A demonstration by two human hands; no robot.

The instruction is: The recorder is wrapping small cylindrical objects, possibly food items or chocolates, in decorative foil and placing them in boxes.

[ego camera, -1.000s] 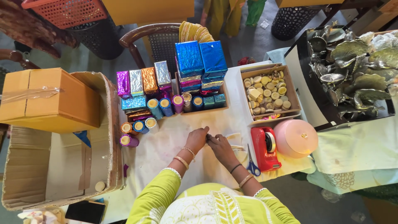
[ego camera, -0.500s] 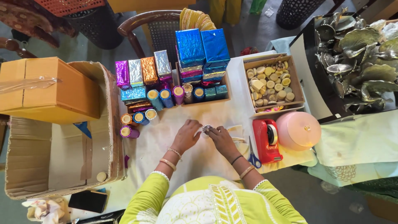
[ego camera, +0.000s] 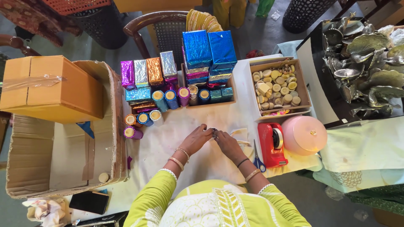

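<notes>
Hands meeting over a small item at mid-counter.
Left hand (ego camera: 196, 139) and right hand (ego camera: 227, 143) pinch a tiny silvery piece (ego camera: 213, 133) between touching fingertips, above the white counter (ego camera: 168, 138); its axis and heading are too small to tell. Scissors (ego camera: 257, 157) and a red tape dispenser (ego camera: 271, 143) lie just to the right.

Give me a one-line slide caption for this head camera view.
Both hands, left hand and right hand, meet over a small item on a white table beside foil-wrapped boxes and a red tape dispenser.
</notes>
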